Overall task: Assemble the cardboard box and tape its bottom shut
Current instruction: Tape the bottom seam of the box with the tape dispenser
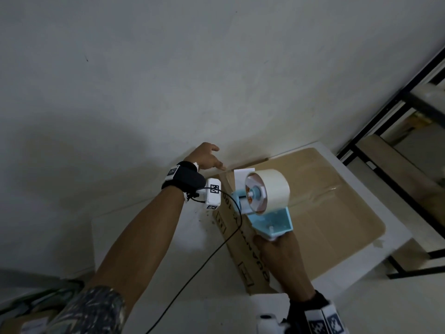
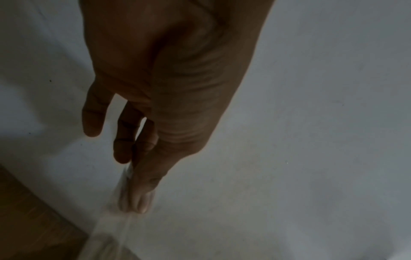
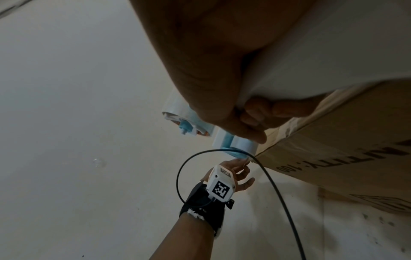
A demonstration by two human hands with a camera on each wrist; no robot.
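Observation:
A brown cardboard box (image 1: 313, 213) lies on a white table (image 1: 149, 232) with its flaps closed and a shiny strip of tape along the seam. My right hand (image 1: 277, 249) grips the handle of a light-blue tape dispenser (image 1: 267, 196) carrying a pale roll, held over the box's near-left part. My left hand (image 1: 216, 165) is at the box's far-left corner. In the left wrist view, its thumb and forefinger (image 2: 138, 202) pinch the end of a clear tape strip (image 2: 111, 228). The right wrist view shows my right hand (image 3: 251, 119) round the dispenser (image 3: 233, 146), beside the box's printed side (image 3: 344, 140).
A black cable (image 1: 216, 251) hangs from my left wrist across the table and the box's side. A pale wall stands right behind the table. A black metal rack (image 1: 397, 97) stands at the right. More cardboard (image 1: 14, 321) lies at the bottom left.

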